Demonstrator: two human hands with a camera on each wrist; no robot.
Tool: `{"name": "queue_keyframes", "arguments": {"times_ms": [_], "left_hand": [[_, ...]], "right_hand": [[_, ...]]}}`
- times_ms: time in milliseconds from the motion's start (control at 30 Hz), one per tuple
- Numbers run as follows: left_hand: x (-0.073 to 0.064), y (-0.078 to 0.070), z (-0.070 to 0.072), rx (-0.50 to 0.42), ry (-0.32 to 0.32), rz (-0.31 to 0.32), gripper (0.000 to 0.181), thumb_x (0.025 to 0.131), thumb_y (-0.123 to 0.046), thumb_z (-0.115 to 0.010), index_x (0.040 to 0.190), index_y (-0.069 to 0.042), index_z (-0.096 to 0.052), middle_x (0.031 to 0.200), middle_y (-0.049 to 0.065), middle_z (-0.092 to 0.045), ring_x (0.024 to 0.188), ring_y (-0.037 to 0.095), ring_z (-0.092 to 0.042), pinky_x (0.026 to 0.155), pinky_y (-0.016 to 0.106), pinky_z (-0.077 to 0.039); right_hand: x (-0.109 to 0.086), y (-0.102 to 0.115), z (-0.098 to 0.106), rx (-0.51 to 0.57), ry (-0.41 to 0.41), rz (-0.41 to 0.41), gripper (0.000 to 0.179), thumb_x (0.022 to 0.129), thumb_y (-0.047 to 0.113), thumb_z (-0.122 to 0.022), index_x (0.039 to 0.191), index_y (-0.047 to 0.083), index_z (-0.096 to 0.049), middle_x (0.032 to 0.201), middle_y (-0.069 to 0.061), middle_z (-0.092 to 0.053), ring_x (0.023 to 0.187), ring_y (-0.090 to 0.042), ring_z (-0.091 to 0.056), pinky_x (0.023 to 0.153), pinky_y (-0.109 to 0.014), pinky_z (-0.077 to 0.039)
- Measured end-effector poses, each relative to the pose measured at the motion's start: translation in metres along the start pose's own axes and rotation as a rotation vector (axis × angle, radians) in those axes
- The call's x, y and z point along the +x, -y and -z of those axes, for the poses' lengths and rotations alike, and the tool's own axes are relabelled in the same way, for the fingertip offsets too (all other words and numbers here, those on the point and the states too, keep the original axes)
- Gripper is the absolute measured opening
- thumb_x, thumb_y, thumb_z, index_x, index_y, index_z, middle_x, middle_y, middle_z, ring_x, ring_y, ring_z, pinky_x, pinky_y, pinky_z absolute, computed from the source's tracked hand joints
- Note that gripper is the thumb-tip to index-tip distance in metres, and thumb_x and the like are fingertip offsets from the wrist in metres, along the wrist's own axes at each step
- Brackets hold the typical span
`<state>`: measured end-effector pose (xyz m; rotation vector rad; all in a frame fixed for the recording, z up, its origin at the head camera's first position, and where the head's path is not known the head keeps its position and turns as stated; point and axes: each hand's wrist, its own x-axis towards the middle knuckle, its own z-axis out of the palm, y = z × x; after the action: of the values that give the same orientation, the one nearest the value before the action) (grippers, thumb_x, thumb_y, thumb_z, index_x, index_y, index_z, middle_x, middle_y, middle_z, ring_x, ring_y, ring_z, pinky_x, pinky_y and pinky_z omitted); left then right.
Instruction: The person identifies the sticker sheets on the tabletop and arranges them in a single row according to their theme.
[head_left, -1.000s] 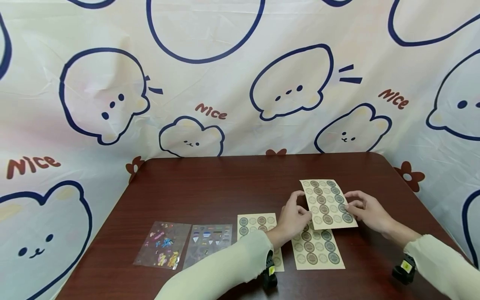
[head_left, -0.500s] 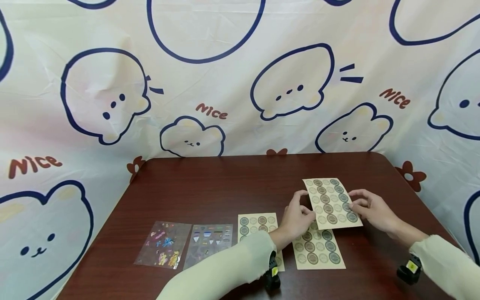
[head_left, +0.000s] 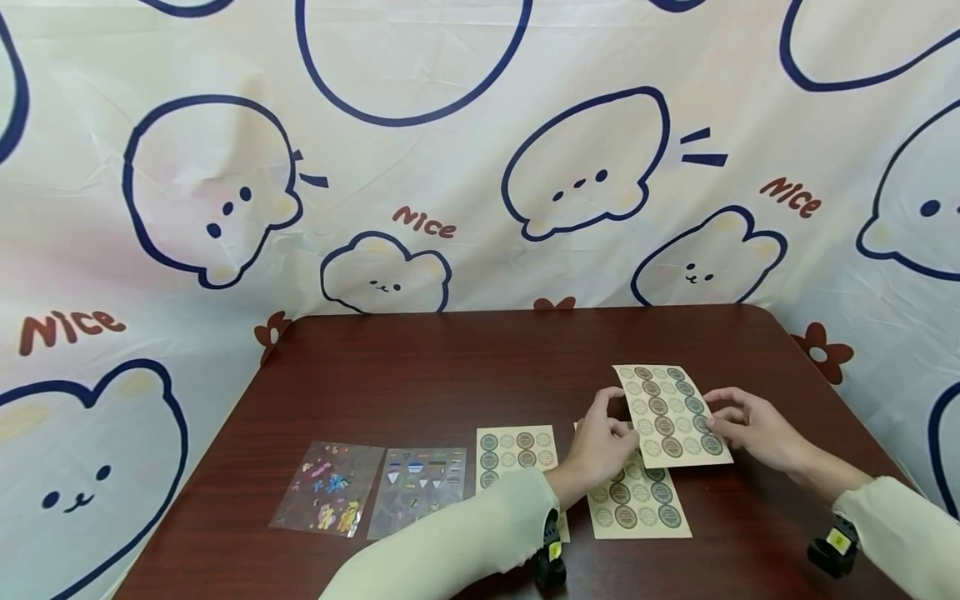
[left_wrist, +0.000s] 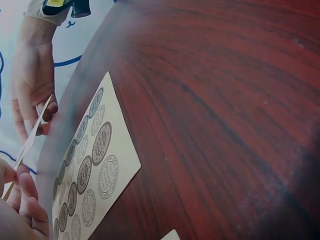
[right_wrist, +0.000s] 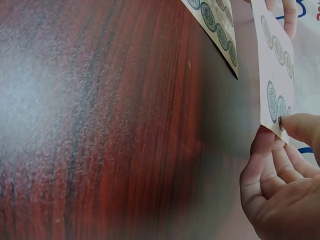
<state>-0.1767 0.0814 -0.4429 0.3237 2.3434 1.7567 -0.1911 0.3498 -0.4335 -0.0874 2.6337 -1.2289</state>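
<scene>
Both hands hold a cream sheet of round stickers (head_left: 671, 412) tilted above the table. My left hand (head_left: 603, 437) pinches its left edge, and my right hand (head_left: 757, 429) pinches the right edge. In the right wrist view the thumb of the right hand (right_wrist: 285, 185) lies on the printed face near a corner, with fingers behind. The left wrist view shows the held sheet (left_wrist: 31, 137) almost edge-on between the two hands. Beneath it lies a matching sticker sheet (head_left: 637, 508), its upper part covered by the left hand and held sheet.
Another cream sticker sheet (head_left: 517, 454) lies to the left, partly hidden by the left forearm. Farther left are a clear sheet with small silvery shapes (head_left: 423, 483) and a clear sheet with colourful cartoon figures (head_left: 326, 492). A printed cloth (head_left: 480, 167) hangs behind the dark wooden table (head_left: 420, 367).
Both hands have shifted to the right with the held sticker sheet, and it now sits slightly lower in the head view. The sheets on the table have stayed in place.
</scene>
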Motion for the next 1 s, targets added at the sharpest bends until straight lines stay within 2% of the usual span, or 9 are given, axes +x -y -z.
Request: {"name": "queue_keyframes", "arguments": {"times_ms": [33,100,133,200,300,533,833,1000], "left_hand": [[0.0,0.0,0.0,-0.003,0.003,-0.004,0.057,0.095,-0.01,-0.062,0.146,-0.026,-0.042,0.076,-0.001,-0.072,0.054,0.004,-0.051,0.119,0.045,-0.034],[-0.001,0.001,-0.001,-0.016,0.01,-0.006,0.058,0.095,-0.009,-0.061,0.146,-0.026,-0.041,0.074,-0.003,-0.069,0.052,0.004,-0.048,0.096,0.033,-0.051],[-0.001,0.001,-0.001,-0.02,0.01,-0.004,0.058,0.095,-0.008,-0.061,0.146,-0.026,-0.041,0.073,-0.005,-0.068,0.051,0.004,-0.047,0.081,0.028,-0.052],[-0.001,0.001,-0.002,-0.026,0.016,-0.008,0.059,0.095,-0.007,-0.061,0.147,-0.026,-0.041,0.07,-0.008,-0.064,0.048,0.006,-0.042,0.056,0.023,-0.041],[-0.001,0.002,-0.003,-0.025,0.012,-0.008,0.059,0.095,-0.006,-0.061,0.147,-0.027,-0.041,0.069,-0.009,-0.062,0.047,0.005,-0.042,0.052,0.019,-0.037],[-0.002,0.001,-0.006,-0.019,0.006,-0.003,0.059,0.093,-0.007,-0.061,0.145,-0.027,-0.042,0.073,-0.01,-0.065,0.05,0.004,-0.047,0.052,0.02,-0.039],[-0.002,0.001,-0.011,-0.033,0.016,-0.008,0.059,0.093,-0.006,-0.061,0.145,-0.027,-0.042,0.073,-0.002,-0.068,0.049,0.004,-0.045,0.052,0.02,-0.037],[-0.004,-0.001,-0.013,-0.035,0.017,-0.019,0.06,0.092,-0.006,-0.063,0.145,-0.026,-0.043,0.074,-0.002,-0.069,0.05,0.004,-0.048,0.053,0.019,-0.038]], "right_hand": [[0.0,-0.001,0.0,-0.001,0.001,-0.001,0.053,0.102,0.021,-0.061,0.143,-0.005,-0.04,0.106,-0.013,-0.074,0.083,-0.012,-0.068,0.069,-0.028,-0.056],[-0.001,-0.002,0.0,-0.005,0.002,-0.002,0.053,0.102,0.021,-0.061,0.143,-0.005,-0.04,0.107,-0.013,-0.074,0.083,-0.011,-0.067,0.069,-0.028,-0.056],[-0.001,-0.002,0.0,-0.005,0.001,-0.001,0.053,0.102,0.021,-0.061,0.143,-0.005,-0.04,0.107,-0.014,-0.074,0.083,-0.011,-0.067,0.069,-0.028,-0.056],[-0.002,-0.002,0.0,-0.007,-0.001,0.002,0.053,0.102,0.02,-0.061,0.142,-0.005,-0.04,0.109,-0.015,-0.074,0.083,-0.011,-0.067,0.069,-0.028,-0.056],[-0.002,-0.001,0.0,-0.009,-0.003,0.009,0.052,0.101,0.02,-0.061,0.142,-0.006,-0.041,0.111,-0.016,-0.073,0.084,-0.01,-0.067,0.069,-0.028,-0.056],[-0.004,-0.001,0.001,-0.03,-0.009,0.0,0.051,0.101,0.02,-0.061,0.141,-0.006,-0.041,0.11,-0.015,-0.073,0.083,-0.011,-0.067,0.069,-0.028,-0.055],[-0.008,-0.005,0.003,-0.03,-0.016,-0.012,0.052,0.102,0.02,-0.061,0.141,-0.006,-0.04,0.106,-0.013,-0.075,0.082,-0.011,-0.067,0.069,-0.027,-0.054],[-0.011,-0.008,0.004,-0.031,-0.022,-0.016,0.051,0.102,0.019,-0.061,0.141,-0.007,-0.04,0.104,-0.012,-0.075,0.08,-0.011,-0.066,0.068,-0.027,-0.054]]}}
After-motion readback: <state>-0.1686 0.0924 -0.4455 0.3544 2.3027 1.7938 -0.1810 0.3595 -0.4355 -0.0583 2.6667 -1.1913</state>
